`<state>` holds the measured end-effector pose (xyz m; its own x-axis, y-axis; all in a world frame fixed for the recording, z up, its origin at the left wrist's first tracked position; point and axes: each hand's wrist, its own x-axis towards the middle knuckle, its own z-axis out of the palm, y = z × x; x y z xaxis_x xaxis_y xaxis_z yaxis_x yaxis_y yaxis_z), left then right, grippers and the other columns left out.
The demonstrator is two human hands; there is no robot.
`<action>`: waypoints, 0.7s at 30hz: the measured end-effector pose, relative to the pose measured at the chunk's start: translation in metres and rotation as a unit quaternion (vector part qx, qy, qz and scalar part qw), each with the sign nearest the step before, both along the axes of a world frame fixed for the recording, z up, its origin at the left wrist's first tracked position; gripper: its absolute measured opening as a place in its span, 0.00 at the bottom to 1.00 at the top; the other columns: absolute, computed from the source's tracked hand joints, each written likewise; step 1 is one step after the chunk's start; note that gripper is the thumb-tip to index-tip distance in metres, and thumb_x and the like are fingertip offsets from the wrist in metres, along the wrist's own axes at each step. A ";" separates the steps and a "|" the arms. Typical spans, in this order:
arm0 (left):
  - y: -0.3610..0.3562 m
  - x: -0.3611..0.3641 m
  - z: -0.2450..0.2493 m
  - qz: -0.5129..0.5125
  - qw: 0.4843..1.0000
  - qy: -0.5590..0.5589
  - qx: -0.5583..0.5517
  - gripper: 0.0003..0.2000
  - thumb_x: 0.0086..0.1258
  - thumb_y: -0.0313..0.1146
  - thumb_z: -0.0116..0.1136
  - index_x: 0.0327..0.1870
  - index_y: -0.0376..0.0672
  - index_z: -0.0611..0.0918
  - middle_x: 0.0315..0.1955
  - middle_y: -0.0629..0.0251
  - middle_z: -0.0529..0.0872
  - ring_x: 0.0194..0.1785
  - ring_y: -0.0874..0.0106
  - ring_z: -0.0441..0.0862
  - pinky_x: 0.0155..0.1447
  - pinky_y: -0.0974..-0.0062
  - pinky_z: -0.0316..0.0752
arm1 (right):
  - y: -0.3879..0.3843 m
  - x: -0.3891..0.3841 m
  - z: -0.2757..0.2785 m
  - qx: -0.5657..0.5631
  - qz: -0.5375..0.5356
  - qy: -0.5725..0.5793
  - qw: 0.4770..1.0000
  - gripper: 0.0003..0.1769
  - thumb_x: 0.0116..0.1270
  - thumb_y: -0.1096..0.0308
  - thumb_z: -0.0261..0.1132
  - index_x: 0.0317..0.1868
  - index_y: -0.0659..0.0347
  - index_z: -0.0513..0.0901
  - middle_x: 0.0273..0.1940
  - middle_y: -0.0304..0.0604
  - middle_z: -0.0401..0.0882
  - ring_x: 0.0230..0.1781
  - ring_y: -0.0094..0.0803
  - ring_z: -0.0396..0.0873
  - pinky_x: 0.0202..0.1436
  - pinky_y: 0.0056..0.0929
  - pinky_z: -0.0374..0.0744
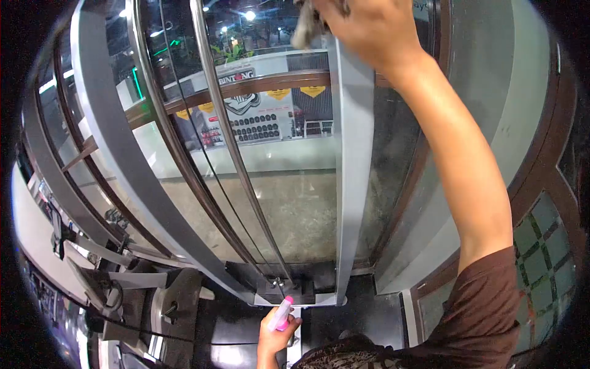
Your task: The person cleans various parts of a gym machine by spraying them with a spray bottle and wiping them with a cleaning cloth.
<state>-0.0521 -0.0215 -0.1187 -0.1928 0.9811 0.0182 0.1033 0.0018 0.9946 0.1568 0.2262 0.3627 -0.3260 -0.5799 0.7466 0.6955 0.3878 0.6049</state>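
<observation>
My right hand (375, 31) is raised high at the top of the view, closed on a greyish cloth (305, 27) that hangs past its fingers. It is by the upper part of a light grey upright post (355, 154) of a gym machine. Low in front of me, my left hand (275, 338) is wrapped round a spray bottle (281, 315) with a pink and white head. The bottle's lower part is hidden by the fingers. Just beyond it are the machine's base and weight stack (295, 284), where two chrome guide rods (230, 141) and a thin cable come down.
A second grey post (117, 135) curves down on the left. Behind the machine stands a large glass window (295, 203) with brown frames. Padded gym equipment (138, 295) is at lower left. On the right are a pale wall (473, 111) and a brown-framed door with glass panes (544, 246).
</observation>
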 end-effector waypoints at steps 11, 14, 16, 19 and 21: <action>0.012 0.008 -0.001 -0.006 1.000 -0.012 0.004 0.17 0.59 0.27 0.77 0.47 0.38 0.82 0.29 0.71 0.86 0.34 0.82 0.80 0.41 0.79 0.76 | 0.016 0.012 -0.087 -0.120 0.026 0.091 0.988 0.29 0.44 0.63 0.81 0.52 0.47 0.85 0.39 0.38 0.74 0.40 0.40 0.71 0.44 0.40 0.68; 0.015 0.011 -0.004 -0.016 1.000 -0.023 0.008 0.17 0.59 0.27 0.77 0.47 0.38 0.82 0.29 0.71 0.86 0.34 0.82 0.80 0.41 0.79 0.76 | 0.008 0.023 -0.142 -0.189 0.017 0.093 0.977 0.32 0.43 0.64 0.81 0.54 0.46 0.86 0.37 0.37 0.72 0.37 0.39 0.69 0.41 0.41 0.68; 0.016 0.014 0.005 -0.015 1.000 0.002 0.021 0.17 0.59 0.27 0.77 0.47 0.38 0.83 0.29 0.71 0.86 0.34 0.82 0.80 0.41 0.80 0.76 | 0.001 0.031 -0.187 -0.243 0.021 0.070 0.967 0.34 0.42 0.65 0.80 0.56 0.44 0.86 0.37 0.36 0.72 0.38 0.38 0.69 0.42 0.41 0.68; 0.017 0.016 0.010 -0.017 0.999 -0.029 -0.008 0.17 0.58 0.27 0.77 0.47 0.38 0.83 0.29 0.71 0.85 0.33 0.82 0.80 0.40 0.80 0.76 | -0.011 0.039 -0.262 -0.297 0.012 0.048 0.954 0.31 0.41 0.68 0.79 0.52 0.43 0.87 0.38 0.37 0.73 0.39 0.37 0.70 0.41 0.39 0.68; 0.016 0.016 0.014 -0.016 1.000 -0.016 -0.010 0.17 0.58 0.26 0.77 0.47 0.38 0.83 0.29 0.71 0.85 0.33 0.82 0.80 0.40 0.80 0.76 | -0.011 0.044 -0.326 -0.332 0.028 0.031 0.942 0.28 0.41 0.71 0.79 0.48 0.42 0.87 0.38 0.37 0.72 0.40 0.38 0.71 0.42 0.38 0.68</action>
